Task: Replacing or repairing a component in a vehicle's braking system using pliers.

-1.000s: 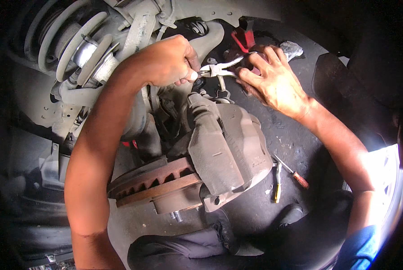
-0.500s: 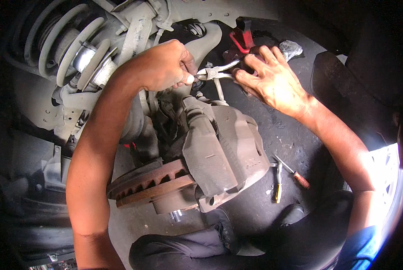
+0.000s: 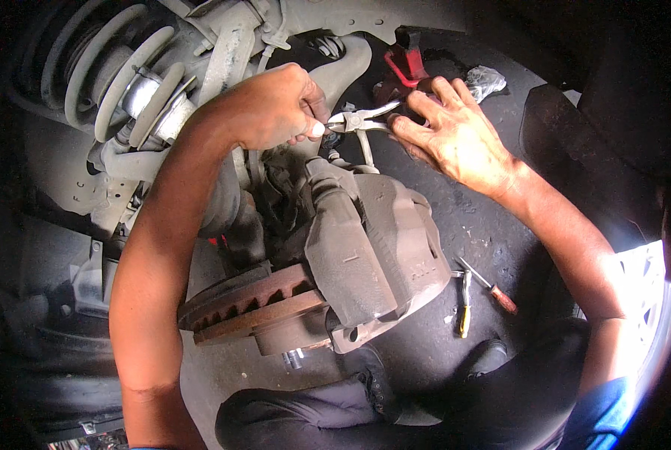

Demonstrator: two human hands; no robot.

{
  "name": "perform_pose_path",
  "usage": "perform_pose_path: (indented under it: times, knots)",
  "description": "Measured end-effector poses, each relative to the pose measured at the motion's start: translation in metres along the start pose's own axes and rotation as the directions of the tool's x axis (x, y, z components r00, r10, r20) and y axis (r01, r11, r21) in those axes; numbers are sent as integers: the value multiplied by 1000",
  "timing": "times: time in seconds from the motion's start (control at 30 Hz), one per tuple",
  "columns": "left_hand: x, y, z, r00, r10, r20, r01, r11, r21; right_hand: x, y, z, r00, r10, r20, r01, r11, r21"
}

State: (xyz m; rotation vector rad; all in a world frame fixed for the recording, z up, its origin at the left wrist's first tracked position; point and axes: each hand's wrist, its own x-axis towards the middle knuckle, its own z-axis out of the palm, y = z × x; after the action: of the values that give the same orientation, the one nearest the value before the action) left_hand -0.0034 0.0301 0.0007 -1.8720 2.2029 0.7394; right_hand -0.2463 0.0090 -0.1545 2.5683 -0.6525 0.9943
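Note:
My right hand (image 3: pixel 455 139) is wrapped round the handles of metal pliers (image 3: pixel 355 121), whose jaws point left. At the jaws' tip, the fingers of my left hand (image 3: pixel 287 112) are pinched together on a small dark piece, too hidden to name. Just below the pliers a thin metal rod (image 3: pixel 365 148) slants up from the brake caliper (image 3: pixel 380 247). The grey-brown caliper sits over the rusty brake disc (image 3: pixel 268 307). Both hands are above and beyond the caliper.
A coil spring (image 3: pixel 118 75) with its strut stands at upper left. A red jack stand (image 3: pixel 405 66) and crumpled clear plastic (image 3: pixel 485 81) lie beyond my right hand. On the floor right of the caliper rest a screwdriver (image 3: pixel 502 298) and a yellow-handled tool (image 3: pixel 464 319).
Hardly anything differs. The pliers and my left fingertips have shifted very slightly to the right, with both grips kept.

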Motion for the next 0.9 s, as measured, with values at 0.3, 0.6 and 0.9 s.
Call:
perform_pose_path:
  times: [0.3,0.6,0.9]
  knots:
    - [-1,0,0,1000,-15,0,15,1000,-24,2,1,-3,1000,-19,22,19,1000,16]
    - [-2,-1,2,999,-37,-38,38,999,26,5,1,-5,999,-17,41,15,998,55]
    - [-3,2,0,998,-51,-32,52,998,42,9,-1,-3,998,41,-37,-39,997,62]
